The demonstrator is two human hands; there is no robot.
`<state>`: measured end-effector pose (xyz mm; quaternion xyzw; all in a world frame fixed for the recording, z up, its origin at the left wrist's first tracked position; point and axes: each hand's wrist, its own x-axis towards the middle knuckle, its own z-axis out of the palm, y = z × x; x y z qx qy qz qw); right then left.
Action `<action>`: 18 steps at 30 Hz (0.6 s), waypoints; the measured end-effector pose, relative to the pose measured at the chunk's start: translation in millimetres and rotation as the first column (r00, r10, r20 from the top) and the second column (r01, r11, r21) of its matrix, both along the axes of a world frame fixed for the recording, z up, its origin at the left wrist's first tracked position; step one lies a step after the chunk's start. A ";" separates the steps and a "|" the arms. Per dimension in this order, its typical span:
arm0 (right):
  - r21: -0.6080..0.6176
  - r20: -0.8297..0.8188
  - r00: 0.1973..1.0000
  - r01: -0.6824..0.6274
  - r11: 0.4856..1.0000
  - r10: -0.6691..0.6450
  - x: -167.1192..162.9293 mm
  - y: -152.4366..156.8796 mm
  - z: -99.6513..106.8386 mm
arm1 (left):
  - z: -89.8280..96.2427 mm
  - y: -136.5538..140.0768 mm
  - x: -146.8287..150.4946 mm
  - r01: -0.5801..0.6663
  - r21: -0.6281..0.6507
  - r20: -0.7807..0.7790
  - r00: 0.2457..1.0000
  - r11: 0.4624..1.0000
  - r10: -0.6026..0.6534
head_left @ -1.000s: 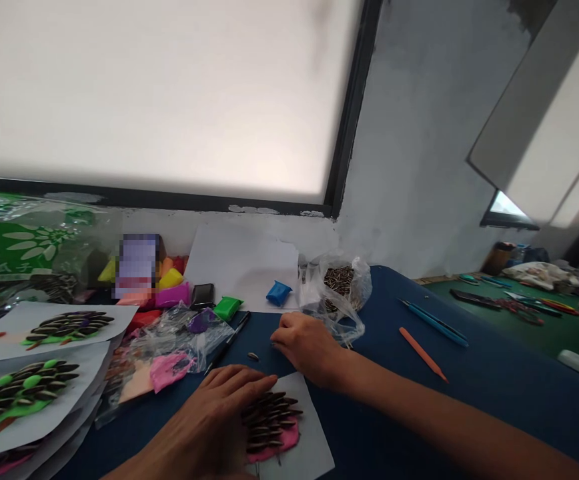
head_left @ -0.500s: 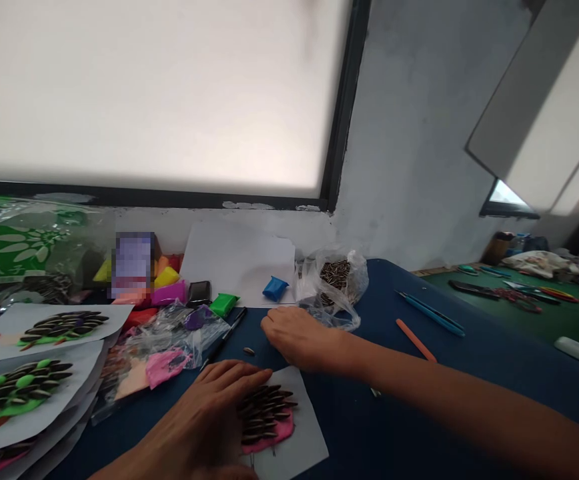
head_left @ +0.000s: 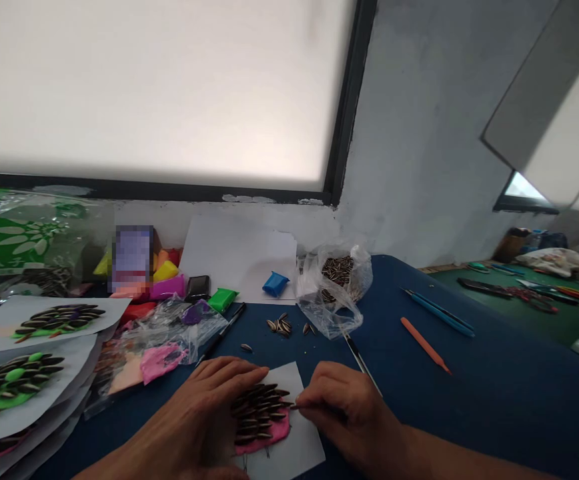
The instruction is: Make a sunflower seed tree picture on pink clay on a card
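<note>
A white paper card [head_left: 305, 437] lies in front of me, bearing a pink clay shape [head_left: 280, 427] covered in rows of sunflower seeds [head_left: 257, 421]. My left hand [head_left: 209, 407] rests over the card's left side, fingers stretched out and holding nothing. At the clay's right edge, my right hand [head_left: 342, 410] pinches a sunflower seed [head_left: 295, 406], its tip touching or very near the clay. Beyond the hands lies a small pile of loose sunflower seeds [head_left: 282, 325], with a single seed [head_left: 246, 348] to its left.
A plastic bag of seeds [head_left: 337, 280] stands by the wall. Stacked seed-and-clay cards [head_left: 77, 347] fill the left, near clay packets [head_left: 223, 299] and pink clay [head_left: 162, 361]. Pens, an orange clay tool [head_left: 424, 345] and blue tweezers [head_left: 437, 311] lie on the blue table [head_left: 494, 407].
My right hand has come back from the seed pile to the card's right side, now pinching a seed. The pile it covered is visible. My left hand has stayed on the card.
</note>
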<state>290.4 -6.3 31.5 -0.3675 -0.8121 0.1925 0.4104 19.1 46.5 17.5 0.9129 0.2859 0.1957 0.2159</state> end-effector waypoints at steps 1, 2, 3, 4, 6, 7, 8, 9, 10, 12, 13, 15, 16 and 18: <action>0.008 0.009 1.000 0.003 1.000 -0.003 -0.5 -0.2 -1.0 | -1.8 0.3 -1.1 0.006 0.008 0.005 1.000 1.000 -0.006; 0.014 0.011 1.000 0.007 1.000 -0.007 -1.1 0.3 -1.5 | -2.6 0.4 -1.9 0.010 0.017 0.012 1.000 1.000 -0.010; 0.011 0.011 1.000 0.013 1.000 -0.013 -1.7 0.9 -1.5 | -2.2 0.2 -2.2 0.010 0.021 0.015 1.000 1.000 -0.010; -0.002 0.013 1.000 0.016 1.000 -0.016 -2.3 1.4 -1.4 | -0.5 -0.3 -2.1 0.011 0.024 0.017 1.000 1.000 -0.011; -0.015 0.021 1.000 0.012 1.000 -0.012 -3.2 1.8 -1.0 | 4.9 -1.5 -0.9 0.019 0.031 0.014 1.000 0.999 -0.020; -0.009 0.031 1.000 0.006 1.000 -0.006 -3.4 1.6 -0.9 | 7.7 -1.9 -0.1 0.026 0.042 0.018 0.999 0.999 -0.027; 0.000 0.046 0.999 0.001 1.000 -0.001 -3.5 1.3 -0.9 | 10.1 -2.2 0.7 0.031 0.052 0.020 0.999 0.998 -0.032; 0.011 0.064 0.998 -0.001 1.000 0.000 -3.5 1.1 -1.1 | 11.9 -2.1 1.3 0.031 0.062 0.026 0.999 0.998 -0.033; 0.025 0.078 0.997 0.000 1.000 -0.002 -3.4 1.0 -1.3 | 13.1 -1.9 1.9 0.030 0.072 0.030 0.999 0.997 -0.033; 0.045 0.105 0.994 0.003 0.999 -0.008 -3.4 1.5 -1.8 | 13.9 -0.8 2.7 0.033 0.086 0.031 0.999 0.996 -0.036; 0.058 0.115 0.993 0.003 0.998 -0.010 -3.4 2.0 -2.2 | 13.9 -0.2 3.0 0.036 0.091 0.030 0.999 0.995 -0.039; 0.088 0.130 0.992 -0.004 0.996 -0.007 -3.7 3.1 -3.3 | 14.3 0.5 3.7 0.047 0.099 0.028 0.998 0.994 -0.050; 0.097 0.135 0.991 -0.005 0.995 -0.008 -3.9 3.6 -4.0 | 14.8 0.5 4.0 0.051 0.100 0.026 0.998 0.994 -0.054; 0.109 0.138 0.990 -0.005 0.994 -0.011 -4.5 4.2 -5.3 | 16.5 -0.2 4.6 0.050 0.094 0.020 0.998 0.994 -0.052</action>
